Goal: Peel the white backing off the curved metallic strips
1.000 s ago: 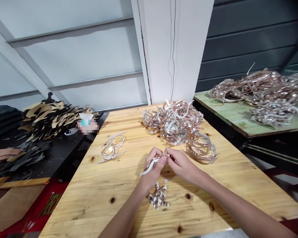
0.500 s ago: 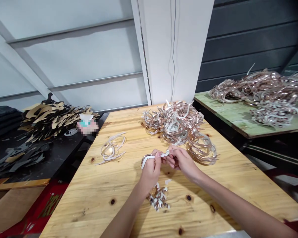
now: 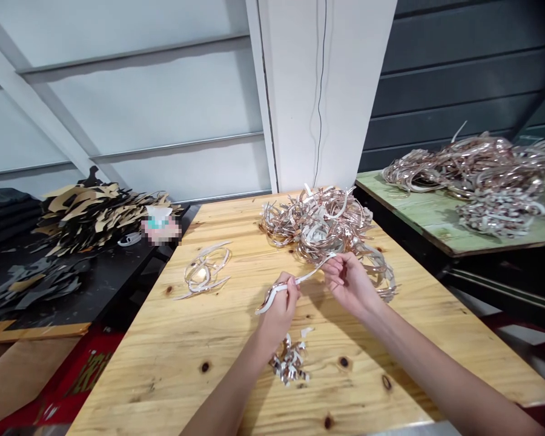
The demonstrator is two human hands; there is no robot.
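Observation:
Above the middle of a wooden table [image 3: 195, 339], my left hand [image 3: 278, 309] is closed around one end of a curved white and rose-gold strip [image 3: 305, 276]. My right hand [image 3: 350, 280] pinches the strip's other end, so it stretches between them. Just behind my right hand lies a big heap of shiny rose-gold strips [image 3: 325, 230]. A small clump of short curled offcuts [image 3: 289, 358] lies on the table under my left wrist. A few sorted strips [image 3: 204, 272] lie to the left.
A green table [image 3: 440, 218] at the right bears another heap of rose-gold strips [image 3: 481, 172]. A black table [image 3: 95, 284] at the left holds tan and black cut pieces [image 3: 91, 215]. A white pillar [image 3: 318, 91] stands behind the wooden table.
My hands have drawn apart: the right hand has moved up and right, pulling the strip out long, while the left hand stays low. Another person's hand at the far left is gone.

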